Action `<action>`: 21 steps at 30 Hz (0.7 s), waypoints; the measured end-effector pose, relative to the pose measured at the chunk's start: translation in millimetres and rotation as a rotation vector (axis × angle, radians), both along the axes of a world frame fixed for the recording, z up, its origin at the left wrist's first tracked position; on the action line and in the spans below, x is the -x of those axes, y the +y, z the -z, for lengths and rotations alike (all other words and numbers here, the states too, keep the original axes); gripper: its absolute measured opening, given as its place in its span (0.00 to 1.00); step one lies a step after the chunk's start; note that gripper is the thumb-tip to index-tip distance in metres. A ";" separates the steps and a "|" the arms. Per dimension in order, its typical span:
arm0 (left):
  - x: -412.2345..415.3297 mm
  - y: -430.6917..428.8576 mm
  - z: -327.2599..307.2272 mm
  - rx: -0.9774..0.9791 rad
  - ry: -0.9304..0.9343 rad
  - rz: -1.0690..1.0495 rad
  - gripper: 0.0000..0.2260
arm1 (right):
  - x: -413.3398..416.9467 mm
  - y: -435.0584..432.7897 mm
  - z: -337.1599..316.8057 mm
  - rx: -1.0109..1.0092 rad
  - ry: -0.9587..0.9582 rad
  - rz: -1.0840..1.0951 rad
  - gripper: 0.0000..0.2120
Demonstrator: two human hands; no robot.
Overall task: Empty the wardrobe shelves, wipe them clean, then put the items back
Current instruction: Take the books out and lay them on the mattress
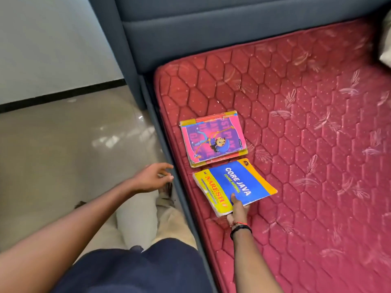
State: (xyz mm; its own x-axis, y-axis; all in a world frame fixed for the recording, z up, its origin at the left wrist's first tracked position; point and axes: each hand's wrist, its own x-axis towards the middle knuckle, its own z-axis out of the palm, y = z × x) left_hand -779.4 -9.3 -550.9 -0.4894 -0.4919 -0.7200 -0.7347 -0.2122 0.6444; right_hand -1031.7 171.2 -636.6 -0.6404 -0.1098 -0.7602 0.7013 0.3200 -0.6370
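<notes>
A red quilted mattress [306,144] is lying against a grey padded headboard [211,28]. Near its left edge a Core Java book [239,182] is sitting just beside a pink cartoon book [213,140]. The right hand [238,210] is gripping the Java book's near corner, thumb on top. The left hand [152,176] is hovering relaxed, holding nothing.

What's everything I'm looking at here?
Core Java book: one, blue and yellow, on the mattress near its edge.
cartoon book: one, pink, just beyond it, atop something yellow-edged.
mattress: one, red quilted, right.
headboard: one, grey-blue, top.
floor: beige, glossy, left.
wristband: one, black, right wrist.
left hand: open, beside the bed's edge.
right hand: holds the Core Java book, thumb on its cover.
</notes>
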 end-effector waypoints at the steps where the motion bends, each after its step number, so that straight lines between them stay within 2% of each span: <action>1: -0.7 1.3 5.1 -0.005 -0.013 0.003 0.19 | -2.0 -0.8 8.2 -0.014 -0.019 -0.008 0.24; 3: 0.0 3.3 11.9 -0.006 -0.033 0.013 0.19 | -6.4 -5.9 22.5 -0.038 -0.075 -0.021 0.21; 7: 4.3 7.7 19.1 0.004 -0.070 0.039 0.18 | 0.6 -9.5 55.1 -0.144 -0.131 -0.077 0.22; 11: 9.2 8.5 24.4 0.006 -0.088 0.063 0.18 | 16.9 -8.1 67.4 -0.283 -0.227 -0.258 0.13; 13: 13.0 8.2 24.0 0.009 -0.098 0.083 0.19 | 20.1 -11.6 67.9 -0.306 -0.265 -0.310 0.12; 16: 12.5 9.9 23.7 0.003 -0.119 0.082 0.20 | 15.2 -14.3 68.5 -0.371 -0.223 -0.336 0.14; 19: 6.2 15.5 19.8 -0.004 -0.130 0.060 0.20 | 7.0 -7.6 57.1 -0.520 -0.159 -0.418 0.10; 21: -0.3 18.9 14.5 -0.005 -0.130 0.031 0.19 | -0.2 -6.4 47.0 -0.645 -0.092 -0.506 0.20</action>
State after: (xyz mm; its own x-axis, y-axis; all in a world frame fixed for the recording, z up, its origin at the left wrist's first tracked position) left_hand -779.1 9.6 -565.4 -0.4071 -0.4743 -0.7806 -0.8180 -0.1910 0.5426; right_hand -1031.5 164.8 -683.5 -0.5624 0.1077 -0.8198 0.4144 0.8947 -0.1668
